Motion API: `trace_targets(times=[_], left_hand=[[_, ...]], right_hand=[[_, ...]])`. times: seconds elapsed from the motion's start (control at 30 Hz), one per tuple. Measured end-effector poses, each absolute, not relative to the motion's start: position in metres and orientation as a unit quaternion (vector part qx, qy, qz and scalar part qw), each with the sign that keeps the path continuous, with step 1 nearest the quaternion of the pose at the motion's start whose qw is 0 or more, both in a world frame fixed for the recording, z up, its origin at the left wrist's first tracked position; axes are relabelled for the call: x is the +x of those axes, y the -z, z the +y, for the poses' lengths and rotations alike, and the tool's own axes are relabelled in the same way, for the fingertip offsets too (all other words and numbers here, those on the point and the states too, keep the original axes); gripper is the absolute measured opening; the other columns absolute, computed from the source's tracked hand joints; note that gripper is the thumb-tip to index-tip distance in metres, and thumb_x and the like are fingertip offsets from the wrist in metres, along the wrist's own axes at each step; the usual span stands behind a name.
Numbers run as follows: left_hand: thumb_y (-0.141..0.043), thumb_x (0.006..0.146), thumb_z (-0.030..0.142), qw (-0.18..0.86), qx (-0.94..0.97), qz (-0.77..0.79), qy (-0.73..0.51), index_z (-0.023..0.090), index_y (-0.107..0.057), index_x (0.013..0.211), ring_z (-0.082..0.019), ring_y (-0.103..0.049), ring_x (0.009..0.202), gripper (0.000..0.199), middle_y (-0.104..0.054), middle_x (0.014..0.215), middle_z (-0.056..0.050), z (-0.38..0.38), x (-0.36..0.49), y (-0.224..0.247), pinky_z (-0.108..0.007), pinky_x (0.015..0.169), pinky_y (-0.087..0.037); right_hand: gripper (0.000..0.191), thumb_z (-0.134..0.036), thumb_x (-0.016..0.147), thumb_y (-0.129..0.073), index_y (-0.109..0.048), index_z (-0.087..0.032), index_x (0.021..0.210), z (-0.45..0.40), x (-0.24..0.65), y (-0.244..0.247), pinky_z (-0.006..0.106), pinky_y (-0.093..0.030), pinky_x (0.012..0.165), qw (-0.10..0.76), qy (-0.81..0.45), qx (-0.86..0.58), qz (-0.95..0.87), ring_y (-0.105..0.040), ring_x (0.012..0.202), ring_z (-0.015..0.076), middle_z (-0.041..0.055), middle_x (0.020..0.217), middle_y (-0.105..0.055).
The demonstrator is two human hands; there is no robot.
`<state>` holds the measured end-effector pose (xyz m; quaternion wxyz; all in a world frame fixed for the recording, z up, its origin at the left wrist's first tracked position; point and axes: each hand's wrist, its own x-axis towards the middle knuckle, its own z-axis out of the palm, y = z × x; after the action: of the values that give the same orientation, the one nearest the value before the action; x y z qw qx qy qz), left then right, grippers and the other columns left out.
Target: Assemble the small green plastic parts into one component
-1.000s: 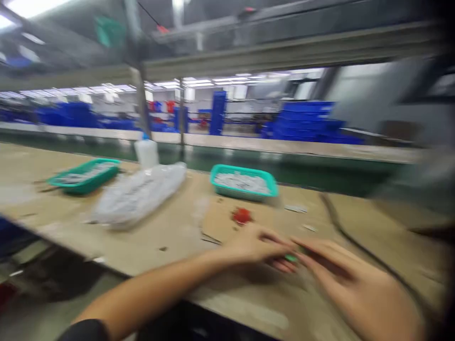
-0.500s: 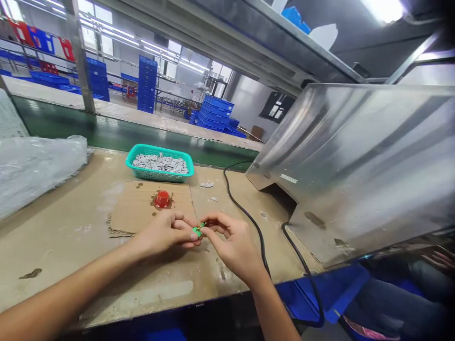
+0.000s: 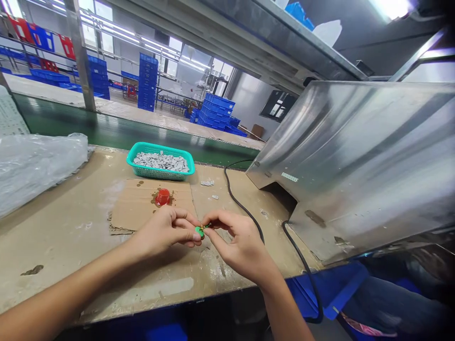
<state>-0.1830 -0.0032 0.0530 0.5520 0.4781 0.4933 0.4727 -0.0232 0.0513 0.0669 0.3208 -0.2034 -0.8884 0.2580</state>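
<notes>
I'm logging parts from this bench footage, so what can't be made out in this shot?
All in the head view:
The small green part: too small, and partly hidden by the fingers of the left hand and right hand.
The pieces in the teal basket: too small to identify.
The plastic bag: cut off by the left edge; its contents are obscured by the plastic.

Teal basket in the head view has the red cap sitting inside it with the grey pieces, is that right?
Not quite: the red cap is not in the teal basket. The head view shows it standing on the cardboard sheet in front of the basket. The grey pieces are in the basket, as you said.
</notes>
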Motion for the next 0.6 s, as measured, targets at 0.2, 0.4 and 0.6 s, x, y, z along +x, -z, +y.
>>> trace_targets(times=[0.2,0.4,0.6], left_hand=[[-0.065,0.063,0.012,0.539,0.472,0.5,-0.486,0.013,-0.06,0.071,-0.01,-0.061,0.059,0.009,-0.065,0.058,0.002,-0.0065,-0.1772,-0.0525,-0.017,0.058,-0.048],[-0.066,0.063,0.016,0.575,0.429,0.51,-0.474,0.012,-0.061,0.071,-0.012,-0.061,0.062,0.01,-0.067,0.061,-0.002,-0.0089,-0.1753,-0.0546,-0.021,0.064,-0.05],[-0.07,0.06,0.018,0.568,0.426,0.504,-0.492,0.012,-0.06,0.079,-0.012,-0.061,0.064,0.022,-0.068,0.066,-0.003,-0.0056,-0.1785,-0.0526,-0.023,0.067,-0.05]], right_hand=[[0.017,-0.003,0.074,-0.048,-0.055,-0.018,0.078,0.0486,-0.0229,-0.0639,0.018,-0.044,0.063,0.336,-0.246,-0.206,-0.885,-0.056,0.067,0.0091,-0.0024,0.074,-0.06],[0.016,-0.005,0.075,-0.047,-0.055,-0.018,0.078,0.0468,-0.0208,-0.0651,0.019,-0.045,0.062,0.326,-0.252,-0.215,-0.886,-0.055,0.065,0.0098,-0.0018,0.072,-0.059],[0.013,-0.01,0.075,-0.051,-0.057,-0.017,0.085,0.0502,-0.0238,-0.0637,0.022,-0.049,0.064,0.349,-0.277,-0.212,-0.87,-0.057,0.068,0.0115,0.001,0.077,-0.06]])
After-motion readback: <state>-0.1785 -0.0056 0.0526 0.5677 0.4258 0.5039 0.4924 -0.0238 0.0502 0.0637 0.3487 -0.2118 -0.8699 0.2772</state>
